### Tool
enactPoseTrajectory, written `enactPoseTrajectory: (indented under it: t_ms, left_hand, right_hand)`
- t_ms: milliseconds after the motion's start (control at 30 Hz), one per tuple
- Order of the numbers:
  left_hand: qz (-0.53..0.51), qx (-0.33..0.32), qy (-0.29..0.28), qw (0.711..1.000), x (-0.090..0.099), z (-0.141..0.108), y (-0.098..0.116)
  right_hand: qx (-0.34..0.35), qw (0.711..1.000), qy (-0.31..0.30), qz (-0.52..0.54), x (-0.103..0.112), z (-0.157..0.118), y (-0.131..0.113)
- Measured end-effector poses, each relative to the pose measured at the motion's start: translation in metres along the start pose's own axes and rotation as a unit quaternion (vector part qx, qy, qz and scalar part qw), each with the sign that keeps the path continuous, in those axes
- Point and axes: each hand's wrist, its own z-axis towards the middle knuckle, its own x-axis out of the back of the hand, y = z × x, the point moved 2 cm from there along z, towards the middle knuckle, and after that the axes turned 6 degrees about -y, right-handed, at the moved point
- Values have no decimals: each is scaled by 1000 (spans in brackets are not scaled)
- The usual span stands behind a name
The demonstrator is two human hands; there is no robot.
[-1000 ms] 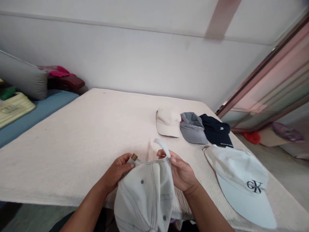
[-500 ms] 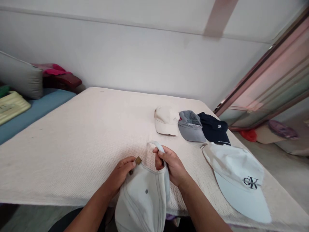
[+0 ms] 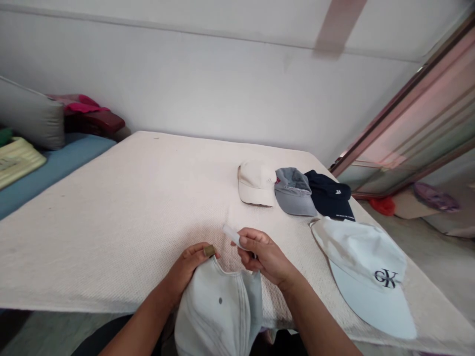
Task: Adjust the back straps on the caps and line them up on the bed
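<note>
A pale white cap (image 3: 215, 309) hangs at the table's front edge with its back opening facing up. My left hand (image 3: 191, 264) pinches the cap's rim beside a brass-coloured buckle (image 3: 209, 250). Between the thumb and fingers of my right hand (image 3: 261, 252) is the cap's strap (image 3: 232, 234), its free end pointing up and left, apart from the buckle. To the right lies a white cap with dark letters (image 3: 365, 267). Farther back are a cream cap (image 3: 257, 182), a grey cap (image 3: 295, 193) and a navy cap (image 3: 330, 193), side by side.
A cream textured cloth covers the table (image 3: 122, 198). Behind it stands a white wall (image 3: 208, 84). At the left are a grey cushion (image 3: 33, 116) and a yellow item (image 3: 20, 160) on a blue surface. A pink-framed panel (image 3: 408, 109) rises at the right.
My right hand has turned, and the strap has gone from a curved loop to a straighter piece with its end pointing left. The buckle has tipped and moved slightly down.
</note>
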Motion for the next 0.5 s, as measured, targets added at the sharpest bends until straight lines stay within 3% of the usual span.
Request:
enactPoseTrajectory:
  t_ms: [267, 500]
  left_hand:
    - [-62, 2, -4, 998, 5, 0, -10]
    - [-39, 2, -45, 998, 0, -2, -5]
  right_hand:
    - [-59, 993, -61, -79, -3, 1, 6]
    - [-53, 996, -40, -68, 0, 2, 7]
